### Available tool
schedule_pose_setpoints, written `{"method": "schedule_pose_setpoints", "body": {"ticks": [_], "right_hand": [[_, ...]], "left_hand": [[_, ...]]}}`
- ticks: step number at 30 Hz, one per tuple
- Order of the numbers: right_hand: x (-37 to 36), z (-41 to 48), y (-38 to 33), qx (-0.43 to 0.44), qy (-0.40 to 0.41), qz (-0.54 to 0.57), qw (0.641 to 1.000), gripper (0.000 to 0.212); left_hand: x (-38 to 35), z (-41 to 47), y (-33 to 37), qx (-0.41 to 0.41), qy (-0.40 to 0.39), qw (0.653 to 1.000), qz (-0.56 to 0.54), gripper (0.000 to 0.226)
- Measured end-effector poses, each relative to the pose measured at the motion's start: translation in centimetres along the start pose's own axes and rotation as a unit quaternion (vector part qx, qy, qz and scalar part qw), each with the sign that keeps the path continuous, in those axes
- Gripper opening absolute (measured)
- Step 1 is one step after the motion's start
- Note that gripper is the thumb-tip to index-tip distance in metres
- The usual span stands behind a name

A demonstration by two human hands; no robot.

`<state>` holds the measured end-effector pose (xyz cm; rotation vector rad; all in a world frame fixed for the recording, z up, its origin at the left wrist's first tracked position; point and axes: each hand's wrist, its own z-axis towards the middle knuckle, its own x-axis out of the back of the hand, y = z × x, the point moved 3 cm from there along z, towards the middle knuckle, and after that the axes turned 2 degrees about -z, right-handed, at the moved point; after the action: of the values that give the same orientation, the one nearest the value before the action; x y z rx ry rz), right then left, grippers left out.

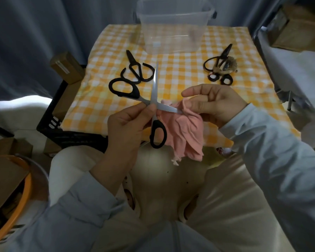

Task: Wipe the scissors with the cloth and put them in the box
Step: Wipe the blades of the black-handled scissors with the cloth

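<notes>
My left hand (125, 128) pinches a pair of black-handled scissors (154, 88) at the pivot, with the blades spread wide open. One blade points up toward the box, the other points right into a pink cloth (185, 131). My right hand (213, 104) grips the cloth, bunched around the tip of that right blade. One black handle hangs below my left hand and the other sticks out to the upper left. A clear plastic box (173, 28) stands open at the far edge of the table.
The table wears a yellow checked cloth (180, 73). A black iron pair of scissors (136, 68) lies at the left. More black scissors (219, 64) lie at the right with a straw-coloured bundle. Cardboard boxes and a black crate (49, 122) stand to the left.
</notes>
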<state>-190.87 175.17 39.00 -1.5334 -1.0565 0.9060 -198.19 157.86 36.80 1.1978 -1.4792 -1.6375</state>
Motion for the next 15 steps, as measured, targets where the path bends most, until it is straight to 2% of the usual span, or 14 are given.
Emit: {"method": "schedule_pose_setpoints", "body": {"ticks": [3, 8, 11, 15], "right_hand": [[-0.3, -0.2, 0.3, -0.012, 0.009, -0.02, 1.0, 0.035], [-1.1, -0.3, 0.3, 0.015, 0.05, -0.141, 0.989, 0.017], [-1.3, -0.3, 0.2, 0.037, 0.056, -0.141, 0.988, 0.008], [-0.7, -0.3, 0.4, 0.017, 0.02, -0.1, 0.995, 0.017]], "left_hand": [[-0.1, 0.0, -0.1, -0.007, 0.001, 1.0, 0.003, 0.019], [-0.5, -0.3, -0.3, -0.003, 0.002, 1.0, 0.008, 0.008], [-0.3, -0.2, -0.4, 0.016, 0.021, 1.0, -0.002, 0.007], [-0.1, -0.1, -0.4, 0.024, 0.021, 0.999, -0.003, 0.006]]}}
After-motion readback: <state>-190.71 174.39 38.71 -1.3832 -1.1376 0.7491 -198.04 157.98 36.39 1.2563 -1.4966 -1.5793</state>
